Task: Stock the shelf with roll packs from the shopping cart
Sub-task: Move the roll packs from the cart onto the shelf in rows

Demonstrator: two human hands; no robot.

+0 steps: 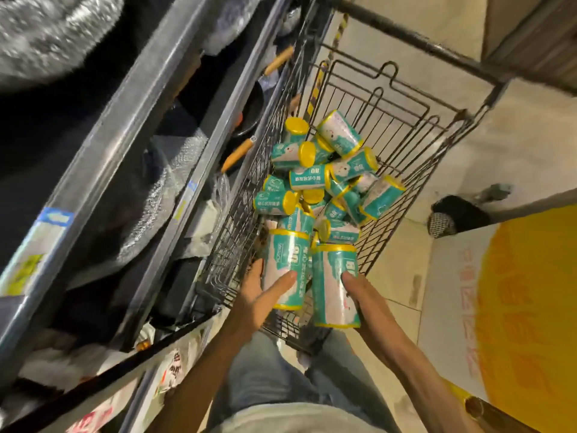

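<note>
1. Nearest to me, my left hand grips one teal roll pack, thumb laid across its front and fingers wrapped behind it.
2. Beside it, my right hand grips a second teal roll pack with yellow rims; only the thumb and the edge of the palm show against its side.
3. I hold both packs upright, side by side and nearly touching, over the near end of the shopping cart.
4. Just beyond them I see a loose pile of roll packs in the wire basket, lying at all angles, some showing yellow end caps.
5. On my left runs the shelf, its grey metal rails carrying price labels; the goods on it are dark and partly wrapped in plastic, and I cannot tell what they are.
6. To my right, on the tiled floor, lies a yellow floor graphic.
</note>
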